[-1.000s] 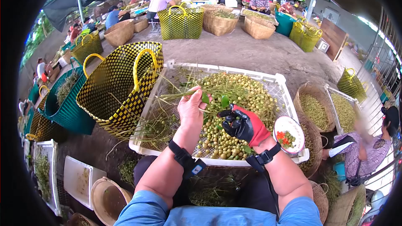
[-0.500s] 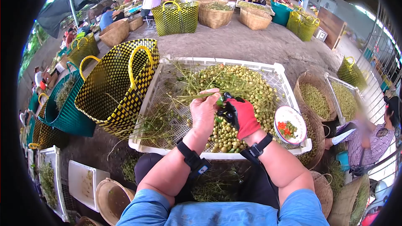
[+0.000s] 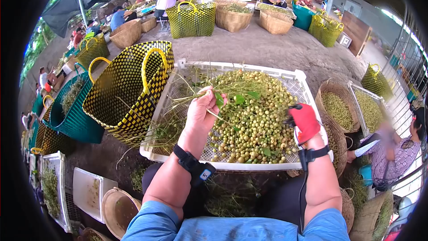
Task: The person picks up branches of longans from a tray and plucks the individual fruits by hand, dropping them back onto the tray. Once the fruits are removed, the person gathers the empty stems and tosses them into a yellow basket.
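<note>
My bare left hand (image 3: 201,109) is closed on a bunch of thin green stems (image 3: 189,98) with a few leaves, above the left half of a white plastic tray (image 3: 156,154). A heap of small round yellow-green fruits (image 3: 256,125) covers much of the tray. My right hand (image 3: 304,122), in a red glove with black fingers, is over the tray's right side. Its fingers are curled in and slightly blurred; what they hold, if anything, cannot be made out. The white bowl lies mostly hidden behind this hand.
A yellow-and-black woven basket (image 3: 127,89) stands left of the tray, beside a teal basket (image 3: 76,111). At right, a wicker basket (image 3: 336,105) holds fruit, and a person (image 3: 392,156) sits nearby. Several people work among baskets at the back.
My right hand has left the stems and moved right, over to the bowl. My left hand still holds the stems and has shifted slightly left.
</note>
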`<state>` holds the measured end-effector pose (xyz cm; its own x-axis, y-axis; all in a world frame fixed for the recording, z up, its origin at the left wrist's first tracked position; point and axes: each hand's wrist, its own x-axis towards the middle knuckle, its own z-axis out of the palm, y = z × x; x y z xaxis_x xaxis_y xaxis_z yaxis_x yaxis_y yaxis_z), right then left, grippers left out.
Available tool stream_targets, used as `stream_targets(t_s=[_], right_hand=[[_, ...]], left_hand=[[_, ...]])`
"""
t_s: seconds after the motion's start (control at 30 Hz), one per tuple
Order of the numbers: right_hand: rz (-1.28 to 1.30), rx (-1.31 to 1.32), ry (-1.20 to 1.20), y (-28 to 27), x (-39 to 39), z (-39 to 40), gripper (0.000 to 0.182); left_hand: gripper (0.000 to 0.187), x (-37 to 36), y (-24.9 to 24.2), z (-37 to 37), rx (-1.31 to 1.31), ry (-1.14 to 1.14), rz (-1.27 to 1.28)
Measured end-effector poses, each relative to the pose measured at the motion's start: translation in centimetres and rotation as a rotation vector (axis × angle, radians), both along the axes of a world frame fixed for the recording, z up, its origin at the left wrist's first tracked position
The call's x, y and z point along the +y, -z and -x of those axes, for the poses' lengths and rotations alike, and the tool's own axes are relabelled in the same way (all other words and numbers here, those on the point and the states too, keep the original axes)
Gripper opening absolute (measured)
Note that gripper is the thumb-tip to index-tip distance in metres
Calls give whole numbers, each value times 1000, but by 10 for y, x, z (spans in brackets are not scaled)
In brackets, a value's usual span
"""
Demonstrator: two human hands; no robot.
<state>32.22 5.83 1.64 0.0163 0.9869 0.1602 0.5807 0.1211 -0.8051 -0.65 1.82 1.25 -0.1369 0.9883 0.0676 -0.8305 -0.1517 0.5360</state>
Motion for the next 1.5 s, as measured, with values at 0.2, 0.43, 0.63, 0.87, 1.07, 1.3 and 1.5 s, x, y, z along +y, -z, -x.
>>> stream_targets(t_s=[0.2,0.43,0.63,0.87,1.07,1.3,1.5], right_hand=[[68,-650,117,-4,-9,-38,38],[6,378,-488,-19,-44,73,37],[52,699,-348,3,-40,120,17],[-76,-499,-305,0,-31,91,36],[79,-735,-235,16,-16,76,48],[-160,-532,-95,38,-6,39,49],[-135,-283,-102,24,-6,36,34]], left_hand=[[16,-5,7,-5,-70,21,-22],[20,-22,-2,-38,-18,17,91],[17,-28,1,-53,-64,55,191],[14,-42,-4,-30,101,39,121],[14,-57,-6,-13,292,-42,53],[10,-91,-28,14,378,17,-24],[12,-128,-51,10,1345,612,-59]])
